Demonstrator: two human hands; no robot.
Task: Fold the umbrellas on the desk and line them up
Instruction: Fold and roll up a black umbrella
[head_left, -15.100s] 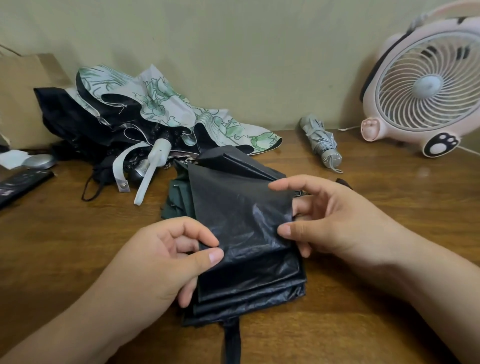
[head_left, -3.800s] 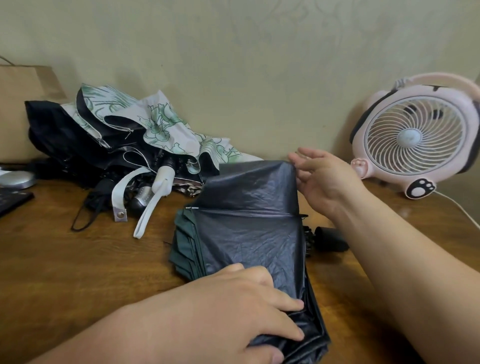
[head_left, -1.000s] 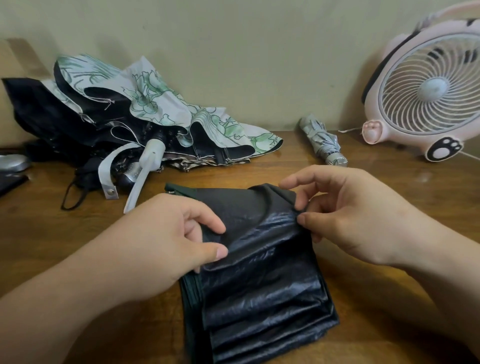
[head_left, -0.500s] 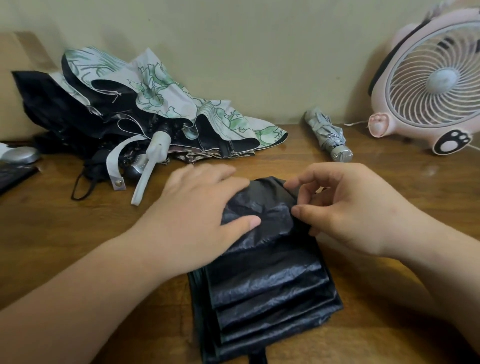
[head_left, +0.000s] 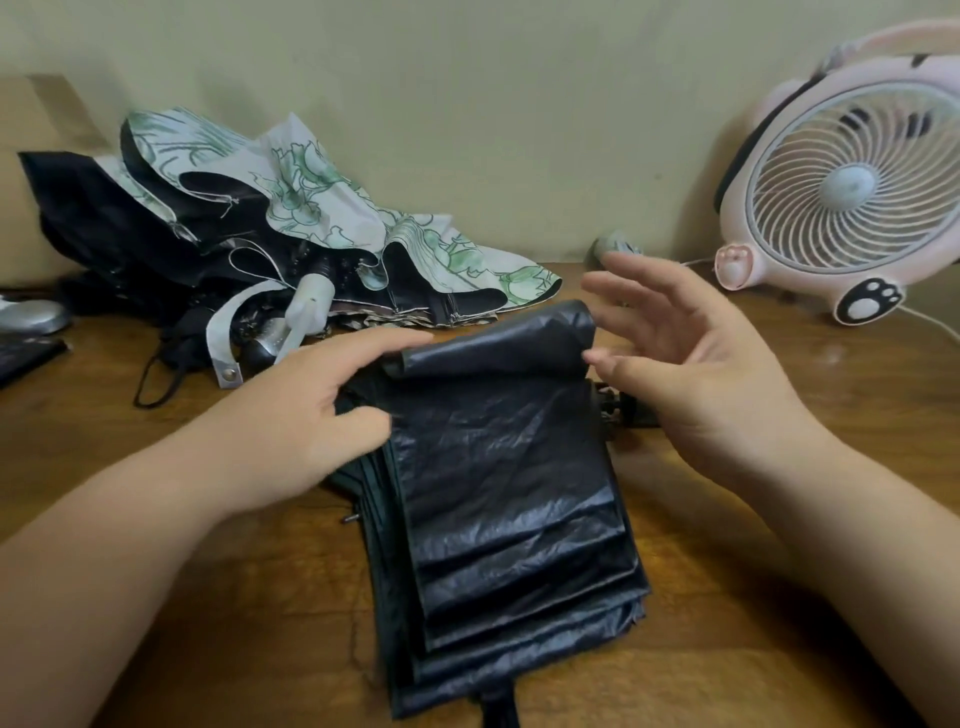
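Umbrella (head_left: 509, 493), black: crinkled glossy fabric in flat stacked pleats, top edge curled, lying at centre of worktop (head_left: 779, 649), dark grained wood. Left hand (head_left: 311, 415) presses its left edge, fingers nearly straight. Right hand (head_left: 691, 364) splayed beside right edge, holding nothing. Floral umbrella (head_left: 322, 208) rumpled behind; round pink fan (head_left: 841, 187) by pale wall (head_left: 519, 104).

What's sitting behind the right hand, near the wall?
Only a grey tip of something shows above the right hand, maybe a folded umbrella; the hand covers the rest.
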